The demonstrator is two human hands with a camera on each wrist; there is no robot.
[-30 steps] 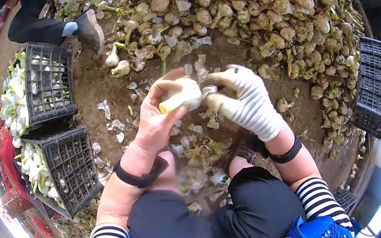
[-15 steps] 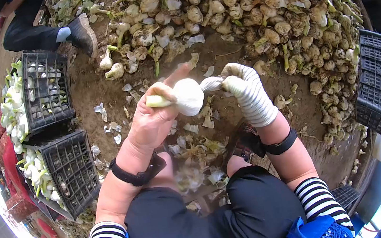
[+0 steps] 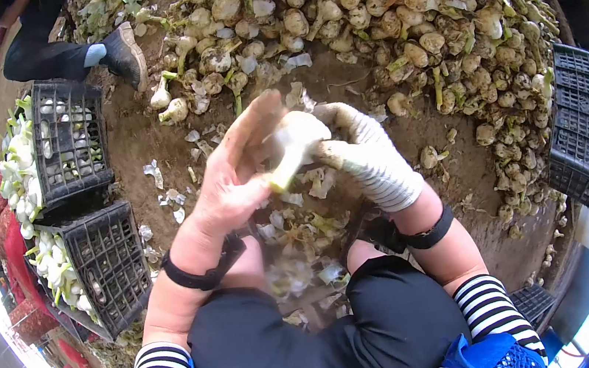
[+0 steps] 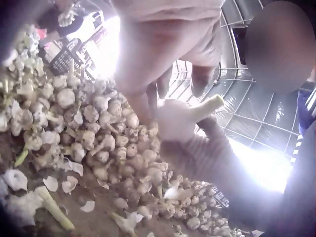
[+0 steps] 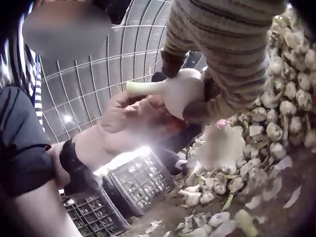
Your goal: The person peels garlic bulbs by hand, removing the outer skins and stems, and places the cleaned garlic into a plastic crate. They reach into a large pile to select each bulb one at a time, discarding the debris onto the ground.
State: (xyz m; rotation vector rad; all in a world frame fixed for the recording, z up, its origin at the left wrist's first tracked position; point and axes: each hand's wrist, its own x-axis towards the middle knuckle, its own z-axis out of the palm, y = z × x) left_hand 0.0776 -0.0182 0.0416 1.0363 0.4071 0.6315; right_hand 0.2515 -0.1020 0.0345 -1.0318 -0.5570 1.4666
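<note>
A peeled white garlic bulb [image 3: 299, 133] with a pale green stem is held up in front of me, above the dirt. My gloved right hand [image 3: 373, 159] curls its fingers round the bulb from the right. My bare left hand [image 3: 235, 184] lies against the bulb and stem from the left, fingers stretched out fairly straight. In the right wrist view the striped glove [image 5: 227, 54] wraps the bulb [image 5: 185, 91], whose stem sticks out over the left hand [image 5: 128, 128]. In the left wrist view the left hand's fingers [image 4: 148, 94] reach down to the bulb [image 4: 175, 121].
A big heap of unpeeled garlic [image 3: 399, 14] covers the ground ahead. Two black crates [image 3: 73, 139] [image 3: 108, 264] with cleaned garlic stand at the left, another black crate [image 3: 579, 139] at the right. Peel scraps [image 3: 292, 221] litter the dirt. Another person's shoe [image 3: 125, 54] is at upper left.
The bulb has turned: its stem pointed left before and now points down toward me. My left fingers have straightened, and the gloved hand has closed round the bulb.
</note>
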